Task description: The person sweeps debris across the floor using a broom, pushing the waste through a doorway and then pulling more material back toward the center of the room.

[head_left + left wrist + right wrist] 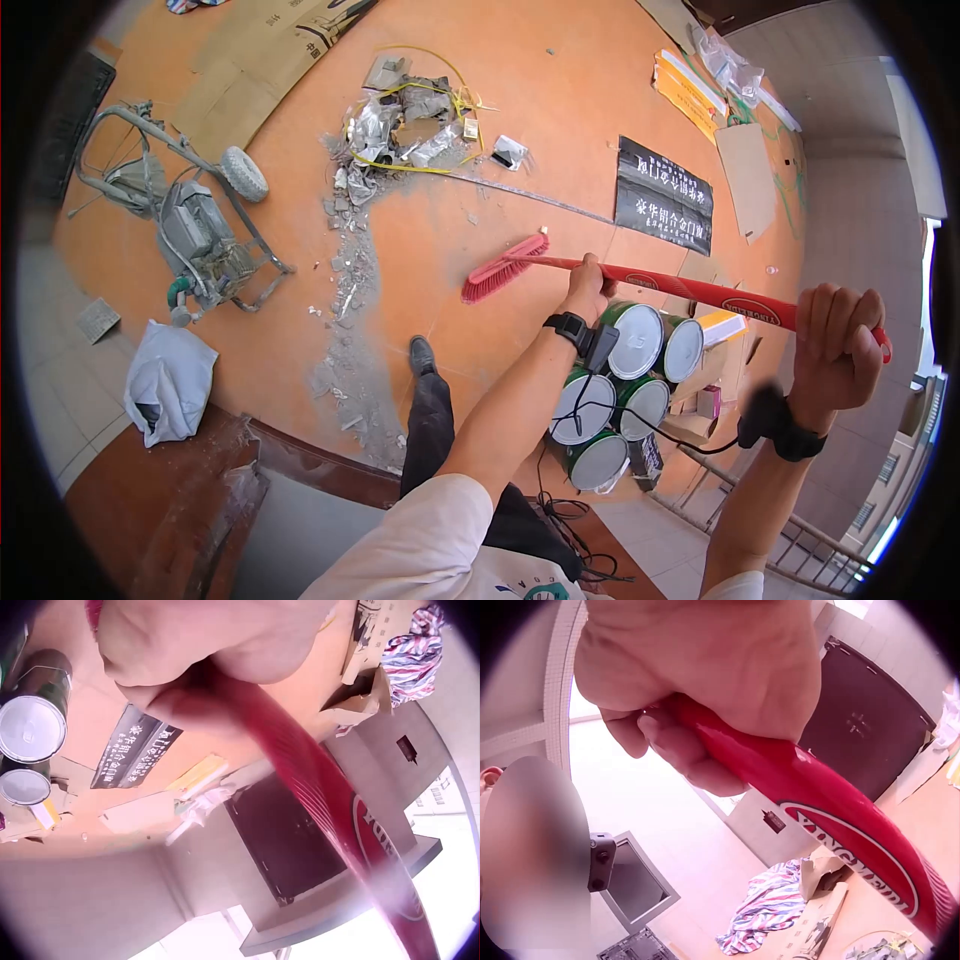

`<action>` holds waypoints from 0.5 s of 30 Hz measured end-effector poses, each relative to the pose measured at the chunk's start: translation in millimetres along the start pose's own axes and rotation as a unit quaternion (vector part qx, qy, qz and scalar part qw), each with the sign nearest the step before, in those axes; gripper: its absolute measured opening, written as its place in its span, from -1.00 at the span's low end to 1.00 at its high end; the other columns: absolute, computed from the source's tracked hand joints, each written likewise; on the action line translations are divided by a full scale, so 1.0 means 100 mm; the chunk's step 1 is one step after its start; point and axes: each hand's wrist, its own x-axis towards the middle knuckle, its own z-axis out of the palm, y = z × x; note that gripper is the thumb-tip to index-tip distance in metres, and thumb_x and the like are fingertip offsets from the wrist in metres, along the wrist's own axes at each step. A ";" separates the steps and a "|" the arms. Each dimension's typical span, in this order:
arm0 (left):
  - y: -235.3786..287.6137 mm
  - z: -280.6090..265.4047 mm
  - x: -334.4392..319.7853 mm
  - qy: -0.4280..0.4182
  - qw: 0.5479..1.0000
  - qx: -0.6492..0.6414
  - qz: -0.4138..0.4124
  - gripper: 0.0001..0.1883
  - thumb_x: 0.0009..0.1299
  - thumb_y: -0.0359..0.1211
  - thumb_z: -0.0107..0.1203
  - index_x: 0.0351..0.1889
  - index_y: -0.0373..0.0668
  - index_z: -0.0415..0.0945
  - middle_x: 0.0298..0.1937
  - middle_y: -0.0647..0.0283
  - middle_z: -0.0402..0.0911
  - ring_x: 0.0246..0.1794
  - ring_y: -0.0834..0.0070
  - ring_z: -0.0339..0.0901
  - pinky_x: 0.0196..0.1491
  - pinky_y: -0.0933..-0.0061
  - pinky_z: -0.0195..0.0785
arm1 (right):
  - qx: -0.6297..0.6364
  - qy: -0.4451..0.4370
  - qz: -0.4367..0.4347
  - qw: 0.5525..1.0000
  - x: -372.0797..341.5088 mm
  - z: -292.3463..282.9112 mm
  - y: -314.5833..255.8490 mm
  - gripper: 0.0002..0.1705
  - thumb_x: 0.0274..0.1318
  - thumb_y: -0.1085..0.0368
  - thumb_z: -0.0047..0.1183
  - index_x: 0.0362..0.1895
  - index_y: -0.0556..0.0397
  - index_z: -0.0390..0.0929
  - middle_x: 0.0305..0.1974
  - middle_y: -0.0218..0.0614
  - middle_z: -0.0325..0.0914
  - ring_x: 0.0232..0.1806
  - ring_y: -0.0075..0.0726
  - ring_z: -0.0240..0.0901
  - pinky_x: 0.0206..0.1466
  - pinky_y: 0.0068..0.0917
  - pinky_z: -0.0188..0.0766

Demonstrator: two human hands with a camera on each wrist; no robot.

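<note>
A red broom (pixel 507 268) stretches across the head view, its bristle head low over the orange floor and its handle rising to the right. The left hand (pixel 588 285) grips the handle's lower part, and the left wrist view shows those fingers (pixel 187 705) wrapped round the red shaft. Near the handle's upper end, the right hand (pixel 838 345) holds it with curled fingers. In the right wrist view the printed handle (pixel 855 840) comes out from under the right hand (pixel 705 675). Left of the broom head runs a strip of grey rubble (pixel 348 270).
Several paint buckets (pixel 633 340) stand under the left forearm. A wheeled machine (pixel 195 220) is at left, near a white sack (pixel 170 385). Bagged debris (pixel 425 115) lies beyond the rubble. A black printed sheet (pixel 664 195) lies at right, with cardboard (pixel 747 180) behind it.
</note>
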 end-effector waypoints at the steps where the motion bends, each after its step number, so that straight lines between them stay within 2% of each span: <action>1: 0.21 0.11 0.04 0.005 1.000 0.009 0.010 -0.67 0.39 -0.17 -0.30 -0.49 -0.16 0.33 -0.62 0.24 0.41 -0.73 0.49 0.36 -0.73 0.55 0.22 | -0.003 -0.011 -0.018 1.000 0.14 0.03 0.01 -0.72 0.00 0.20 -0.11 -0.65 -0.14 0.11 -0.79 -0.52 0.14 -0.76 -0.60 0.03 -0.59 -0.59 0.12; 5: 0.89 0.51 -0.01 -0.025 0.998 0.035 0.053 -0.76 0.36 -0.22 -0.24 -0.49 -0.10 0.31 -0.64 0.30 0.39 -0.72 0.55 0.33 -0.70 0.61 0.24 | -0.014 -0.025 -0.054 0.998 0.45 0.08 0.01 -0.72 0.03 0.20 -0.15 -0.65 -0.14 0.10 -0.78 -0.50 0.10 -0.74 -0.59 0.00 -0.53 -0.56 0.11; 8: 0.99 0.68 -0.02 -0.045 0.997 0.015 0.069 -0.73 0.37 -0.20 -0.29 -0.47 -0.12 0.31 -0.63 0.29 0.38 -0.73 0.53 0.31 -0.69 0.58 0.23 | -0.044 -0.012 -0.057 0.997 0.43 0.00 -0.14 -0.72 0.04 0.22 -0.18 -0.66 -0.14 0.08 -0.76 -0.47 0.07 -0.71 -0.58 -0.04 -0.48 -0.55 0.10; 9: 0.93 0.76 -0.20 -0.059 0.996 0.004 0.073 -0.73 0.36 -0.21 -0.25 -0.51 -0.12 0.30 -0.63 0.29 0.37 -0.73 0.53 0.32 -0.69 0.58 0.25 | -0.063 0.004 -0.053 0.997 0.37 -0.06 -0.27 -0.72 0.05 0.23 -0.20 -0.66 -0.15 0.06 -0.75 -0.46 0.05 -0.70 -0.57 -0.06 -0.45 -0.54 0.10; 11: 0.76 0.91 -0.64 -0.138 0.990 -0.014 0.015 -0.76 0.34 -0.23 -0.12 -0.53 -0.12 0.36 -0.58 0.28 0.44 -0.64 0.53 0.43 -0.62 0.58 0.34 | -0.007 0.141 -0.069 0.988 0.11 -0.41 -0.79 -0.70 0.07 0.27 -0.26 -0.69 -0.10 0.04 -0.74 -0.43 -0.02 -0.66 -0.53 -0.06 -0.41 -0.56 0.06; 12: 0.61 0.95 -0.76 -0.176 0.984 -0.006 0.000 -0.77 0.33 -0.23 -0.09 -0.50 -0.13 0.41 -0.53 0.26 0.51 -0.59 0.52 0.47 -0.54 0.57 0.39 | -0.160 0.462 -0.125 0.864 0.20 -0.23 -1.04 -0.61 0.18 0.29 -0.26 -0.71 -0.10 0.01 -0.74 -0.41 -0.04 -0.66 -0.47 -0.04 -0.35 -0.49 0.17; 13: 0.53 1.02 -0.99 -0.174 0.984 -0.032 0.011 -0.77 0.33 -0.23 -0.07 -0.49 -0.13 0.43 -0.50 0.26 0.53 -0.58 0.53 0.47 -0.50 0.56 0.40 | -0.445 0.262 -0.121 0.848 -0.27 -1.21 -1.31 -0.66 0.11 0.29 0.04 -0.18 0.39 0.51 -0.18 0.07 0.54 -0.17 -0.06 0.56 0.17 -0.09 0.31; 14: 0.46 1.07 -1.17 -0.173 0.983 -0.058 0.024 -0.78 0.33 -0.24 -0.06 -0.48 -0.14 0.45 -0.48 0.26 0.55 -0.56 0.53 0.48 -0.47 0.55 0.41 | -0.077 0.251 -0.068 0.963 -0.18 -1.55 -1.51 -0.72 0.11 0.32 0.05 -0.26 0.38 0.54 -0.31 0.05 0.58 -0.23 -0.10 0.57 0.12 -0.13 0.35; 15: 0.37 1.06 -1.15 -0.150 0.985 -0.084 0.015 -0.78 0.33 -0.24 -0.05 -0.47 -0.15 0.46 -0.46 0.26 0.56 -0.55 0.53 0.49 -0.45 0.54 0.42 | -0.207 0.313 -0.062 0.925 -0.19 -2.03 -1.44 -0.75 0.09 0.36 0.06 -0.24 0.37 0.54 -0.28 0.05 0.57 -0.17 -0.11 0.55 0.13 -0.17 0.34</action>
